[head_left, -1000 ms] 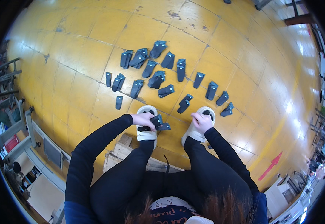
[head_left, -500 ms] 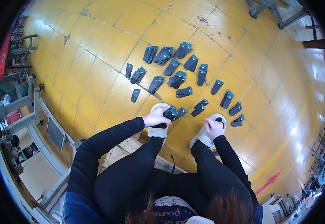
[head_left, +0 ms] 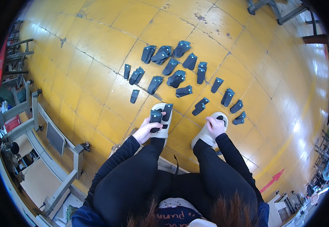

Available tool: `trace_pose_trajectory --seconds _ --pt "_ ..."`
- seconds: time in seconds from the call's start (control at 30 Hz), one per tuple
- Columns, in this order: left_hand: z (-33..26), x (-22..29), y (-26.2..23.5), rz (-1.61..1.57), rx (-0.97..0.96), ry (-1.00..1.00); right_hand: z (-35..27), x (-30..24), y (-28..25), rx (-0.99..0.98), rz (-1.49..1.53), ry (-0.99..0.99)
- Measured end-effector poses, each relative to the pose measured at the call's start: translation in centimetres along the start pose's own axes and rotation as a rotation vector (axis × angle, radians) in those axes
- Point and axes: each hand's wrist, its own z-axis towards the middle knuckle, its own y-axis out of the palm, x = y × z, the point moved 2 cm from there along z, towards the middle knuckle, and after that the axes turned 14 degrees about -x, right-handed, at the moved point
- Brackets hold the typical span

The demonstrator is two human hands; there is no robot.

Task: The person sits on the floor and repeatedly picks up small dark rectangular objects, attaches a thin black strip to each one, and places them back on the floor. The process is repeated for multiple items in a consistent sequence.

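My left hand, over my left shoe, grips a small stack of dark flat pieces with rounded ends and greenish tips. Another such piece shows just past my fingers, above the shoe; I cannot tell if it is held. My right hand is curled beside my right shoe, and its inside is hidden. Ahead of my feet, several piles of similar dark pieces lie spread on the floor, each with a small pale tag.
Yellow tiled floor stretches around me. A grey metal frame with boards runs along my left, and stool or bench legs stand at the far right. A red arrow marks the floor at the near right.
My left hand has drawn back a little toward me and left, turning its stack upright. The loose piece by it has shifted left, over the shoe. My right hand stays curled in place.
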Motion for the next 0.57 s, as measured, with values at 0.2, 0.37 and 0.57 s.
trace_pose_trajectory --seconds 0.2,0.37,0.57 --pt "-0.1 0.2 2.1 0.240 -0.051 0.080 0.2 -0.3 0.0 -0.008 -0.004 -0.005" --pt "-0.1 0.3 1.8 0.315 -0.059 0.054 0.0 -0.1 0.0 -0.011 -0.020 -0.009" --pt "0.1 -0.1 0.9 0.357 -0.008 0.016 0.1 -0.3 0.0 0.002 -0.012 -0.006"
